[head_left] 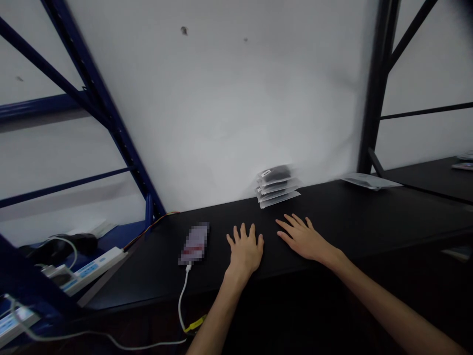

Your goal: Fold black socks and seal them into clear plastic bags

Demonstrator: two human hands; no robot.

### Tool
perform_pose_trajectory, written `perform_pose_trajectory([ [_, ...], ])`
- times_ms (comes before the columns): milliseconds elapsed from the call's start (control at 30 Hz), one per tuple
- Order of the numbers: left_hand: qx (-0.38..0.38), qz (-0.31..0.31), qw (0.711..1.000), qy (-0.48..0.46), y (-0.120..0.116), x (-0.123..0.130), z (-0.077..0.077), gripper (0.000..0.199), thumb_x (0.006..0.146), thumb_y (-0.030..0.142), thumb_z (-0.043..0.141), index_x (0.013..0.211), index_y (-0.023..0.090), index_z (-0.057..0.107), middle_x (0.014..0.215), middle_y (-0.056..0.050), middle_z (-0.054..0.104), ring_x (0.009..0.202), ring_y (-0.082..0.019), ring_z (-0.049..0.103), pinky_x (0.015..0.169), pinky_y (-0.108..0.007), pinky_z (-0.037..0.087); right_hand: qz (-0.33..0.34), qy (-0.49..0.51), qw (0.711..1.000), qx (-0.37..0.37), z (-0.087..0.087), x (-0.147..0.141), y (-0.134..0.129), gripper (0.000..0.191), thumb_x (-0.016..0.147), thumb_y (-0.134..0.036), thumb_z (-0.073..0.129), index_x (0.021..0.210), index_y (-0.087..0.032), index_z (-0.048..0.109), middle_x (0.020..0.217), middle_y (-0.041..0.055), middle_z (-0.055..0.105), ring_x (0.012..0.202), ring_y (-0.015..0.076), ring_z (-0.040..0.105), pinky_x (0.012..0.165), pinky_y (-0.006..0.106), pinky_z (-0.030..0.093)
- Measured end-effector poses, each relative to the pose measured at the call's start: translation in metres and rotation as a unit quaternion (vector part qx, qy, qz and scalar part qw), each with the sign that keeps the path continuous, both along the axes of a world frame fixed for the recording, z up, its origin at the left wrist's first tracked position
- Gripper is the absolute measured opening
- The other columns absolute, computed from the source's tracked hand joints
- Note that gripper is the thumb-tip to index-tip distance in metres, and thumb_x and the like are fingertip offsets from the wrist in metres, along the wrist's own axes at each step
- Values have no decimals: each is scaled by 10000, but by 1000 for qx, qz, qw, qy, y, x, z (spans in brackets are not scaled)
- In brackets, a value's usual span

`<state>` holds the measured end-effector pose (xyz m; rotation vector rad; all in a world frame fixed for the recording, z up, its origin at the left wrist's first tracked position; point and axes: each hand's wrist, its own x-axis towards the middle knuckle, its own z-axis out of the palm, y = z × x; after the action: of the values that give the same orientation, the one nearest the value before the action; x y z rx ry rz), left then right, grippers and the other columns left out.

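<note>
My left hand (245, 251) lies palm down on the black shelf (155, 266), fingers spread, holding nothing. To its left is a phone (195, 242) with a blurred-out screen, a white charging cable (181, 301) plugged into its lower end. My right hand (301, 237) rests palm down on the same surface, its fingers apart and pointing up and left. Beyond the two hands, close to the wall, a stack of several clear plastic bags (279, 186) holds dark contents that I cannot make out.
A flat plastic bag (369, 181) lies at the back right, near a black rack post (375, 93). On the left stand a blue rack post (111, 113) and a white power strip (96, 266) with plugs and wires. The white wall (221, 98) bounds the back.
</note>
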<state>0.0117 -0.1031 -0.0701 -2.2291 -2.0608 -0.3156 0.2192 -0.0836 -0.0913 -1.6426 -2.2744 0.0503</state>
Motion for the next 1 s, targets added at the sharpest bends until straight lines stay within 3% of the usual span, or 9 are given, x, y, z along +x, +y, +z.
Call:
perform_pose_trajectory([
  [1000, 11, 1, 1000, 8, 0, -1, -2, 603, 1036, 475, 298, 1565, 211, 418, 1629, -160, 361, 1521, -421, 251, 1192, -646, 214, 2, 5, 1000, -7, 2, 0, -1, 629, 1047, -578, 255, 1585, -280, 391, 1663, 100, 313, 1542, 369, 215, 1200, 657, 171],
])
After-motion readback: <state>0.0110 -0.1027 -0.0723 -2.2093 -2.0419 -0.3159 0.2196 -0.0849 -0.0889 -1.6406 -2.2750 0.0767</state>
